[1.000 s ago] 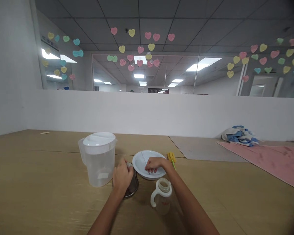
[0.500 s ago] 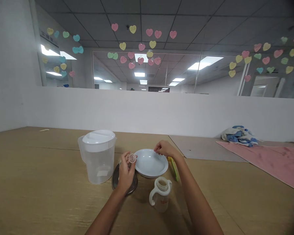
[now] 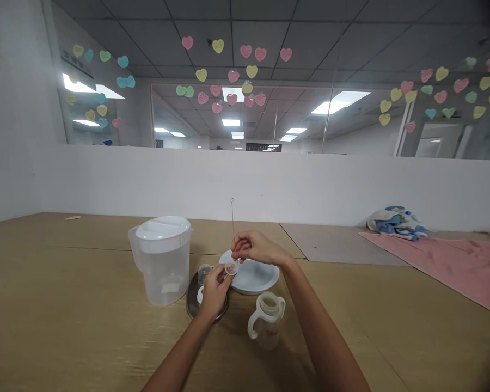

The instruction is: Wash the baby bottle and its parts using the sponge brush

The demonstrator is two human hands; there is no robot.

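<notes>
Left hand (image 3: 216, 289) pinches small clear part (image 3: 231, 267) in fingertips; right hand (image 3: 253, 247) meets it, fingers closed on thin looped wire (image 3: 232, 218), upright, pointing 12 o'clock. Both sit over left rim of white bowl (image 3: 255, 276).

Changed vs. earlier: right hand moved in from bowl's far right side; wire now stands up; clear cup (image 3: 204, 274) and white ring piece (image 3: 200, 294) now show on dark tray (image 3: 191, 306).

Clock from hands: tray at 8, lidded pitcher (image 3: 166, 272) at 9, handled bottle (image 3: 268, 329) at 5, upright, mouth open. Pink cloth (image 3: 445, 264) at 3, crumpled cloth (image 3: 398, 223) just above it. Brown tabletop (image 3: 371, 321) stretches from bottle to pink cloth; its far edge meets the white wall (image 3: 310, 190).

Left hand covers part of tray; wire's lower end hard to make out; pink cloth cut off at right.
</notes>
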